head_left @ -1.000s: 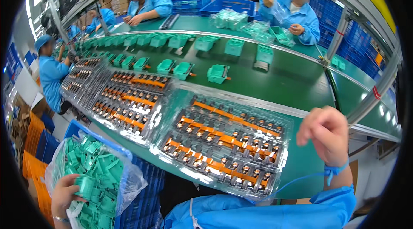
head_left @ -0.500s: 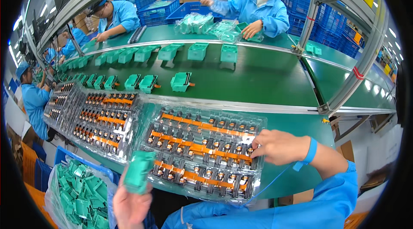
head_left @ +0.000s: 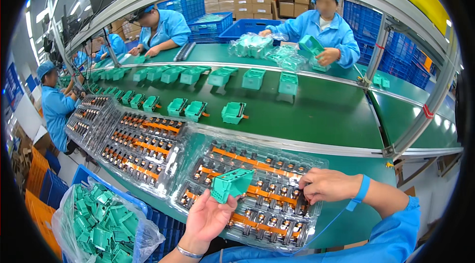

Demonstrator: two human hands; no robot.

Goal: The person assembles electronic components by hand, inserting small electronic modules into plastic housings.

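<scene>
Tilted over a clear plastic tray [head_left: 319,164], a green plastic housing [head_left: 228,185] rests in the fingers of my left hand [head_left: 208,218]. Its open side faces to the right. The tray holds rows of small black parts with copper-coloured pieces, joined by orange ribbon strips [head_left: 269,194]. At the right end of the middle row, my right hand [head_left: 329,184] has its fingers pinched on a black part [head_left: 301,202]; the fingertips are partly hidden. A blue wrist strap [head_left: 359,193] with a thin cord is on my right wrist.
A bag of green housings [head_left: 106,228] sits in a blue crate at lower left. More filled trays [head_left: 141,147] lie left. Green housings line the conveyor [head_left: 307,119] beyond. A metal post [head_left: 420,109] stands right. Across it, a co-worker [head_left: 321,30] handles a green housing.
My left hand has brought the green housing right and over the tray, turning it. My right hand stays at the row's right end. The whole view has shifted, moving the scene rightward and down.
</scene>
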